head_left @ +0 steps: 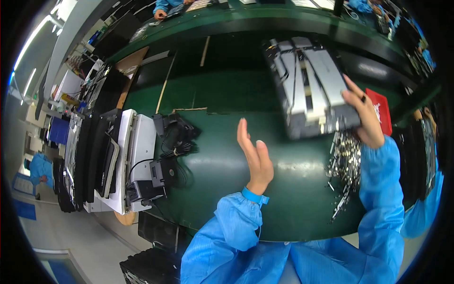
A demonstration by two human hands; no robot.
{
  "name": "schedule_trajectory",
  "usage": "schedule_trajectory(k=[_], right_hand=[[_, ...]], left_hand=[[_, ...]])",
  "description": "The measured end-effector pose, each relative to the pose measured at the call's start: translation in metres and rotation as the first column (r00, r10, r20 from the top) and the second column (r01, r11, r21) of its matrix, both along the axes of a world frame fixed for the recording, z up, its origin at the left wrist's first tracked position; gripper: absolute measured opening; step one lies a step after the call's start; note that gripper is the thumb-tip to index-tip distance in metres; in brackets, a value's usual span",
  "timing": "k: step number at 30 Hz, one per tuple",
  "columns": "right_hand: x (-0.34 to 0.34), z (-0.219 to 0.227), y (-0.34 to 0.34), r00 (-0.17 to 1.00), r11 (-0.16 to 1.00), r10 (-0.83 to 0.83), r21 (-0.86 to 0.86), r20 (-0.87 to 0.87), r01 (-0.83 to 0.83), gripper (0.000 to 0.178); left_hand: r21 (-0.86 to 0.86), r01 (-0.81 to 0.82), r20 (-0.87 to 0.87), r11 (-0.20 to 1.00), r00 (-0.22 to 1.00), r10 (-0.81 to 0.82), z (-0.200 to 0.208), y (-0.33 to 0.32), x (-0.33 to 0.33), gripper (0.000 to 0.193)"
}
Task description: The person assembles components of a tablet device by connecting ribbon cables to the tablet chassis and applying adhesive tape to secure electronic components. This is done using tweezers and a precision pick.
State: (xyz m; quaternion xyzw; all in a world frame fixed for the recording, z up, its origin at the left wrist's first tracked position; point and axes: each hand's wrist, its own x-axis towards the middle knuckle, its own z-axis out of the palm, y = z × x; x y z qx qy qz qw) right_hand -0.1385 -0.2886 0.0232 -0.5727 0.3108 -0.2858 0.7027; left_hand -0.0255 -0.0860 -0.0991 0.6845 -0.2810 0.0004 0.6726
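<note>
My right hand [366, 111] grips the right edge of an opened tablet [307, 85], holding it tilted above the far right of the table. Large silver-grey battery cells, black strips and cables show on its exposed inside. The thumb and fingers are at its lower right corner; the fingers underneath are hidden. My left hand [255, 154] is raised over the middle of the table, apart from the tablet. Its fingers stretch upward, holding nothing, and a blue band [254, 195] circles the wrist. Just below the tablet lies a heap of small shiny metal parts [345, 161].
A red tray [387, 113] holding small pieces sits beyond my right wrist. To the left, black power adapters [163, 173] with coiled cables [177, 149] lie beside upright flat panels and device shells [123, 156]. Another person's hand [160, 14] works across the green table [213, 213].
</note>
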Motion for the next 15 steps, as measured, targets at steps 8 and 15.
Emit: schedule_trajectory(k=[8, 15], right_hand=[[0.115, -0.08, -0.196, 0.995, 0.995, 0.093, -0.036, -0.033, -0.094, 0.051], [0.109, -0.147, -0.302, 0.91, 0.726, -0.247, -0.685, -0.332, -0.053, 0.051]], left_hand=[[0.145, 0.058, 0.079, 0.988, 0.994, -0.07, 0.006, 0.001, 0.01, 0.051], [0.157, 0.126, 0.024, 0.979, 0.991, -0.132, 0.006, -0.008, 0.008, 0.047]])
